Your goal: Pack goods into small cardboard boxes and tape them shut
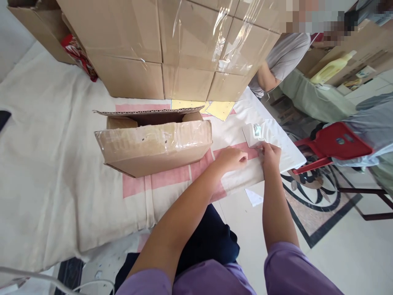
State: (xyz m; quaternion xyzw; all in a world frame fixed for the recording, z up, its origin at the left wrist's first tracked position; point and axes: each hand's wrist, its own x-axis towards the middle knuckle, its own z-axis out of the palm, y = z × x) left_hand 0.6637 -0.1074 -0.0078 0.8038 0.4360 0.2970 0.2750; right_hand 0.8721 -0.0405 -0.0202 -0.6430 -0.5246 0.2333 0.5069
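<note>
My left hand point(233, 159) is over the front part of the table, its fingers curled in; whatever they may hold is hidden. To its right, my right hand point(271, 155) pinches the near edge of a small white boxy item point(252, 136) with a greenish patch on it. What kind of item that is I cannot tell. Left of both hands, an open cardboard box point(156, 143) lies on its side, its tape-covered flap facing me and another flap raised behind.
Stacked, taped cartons point(187, 53) rise behind the box, with yellow sheets point(219, 108) at their foot. A red packet point(78, 55) lies at the left. Beyond the table's right edge are a red chair point(342, 139), a seated person point(285, 57) and a yellow bottle point(333, 67).
</note>
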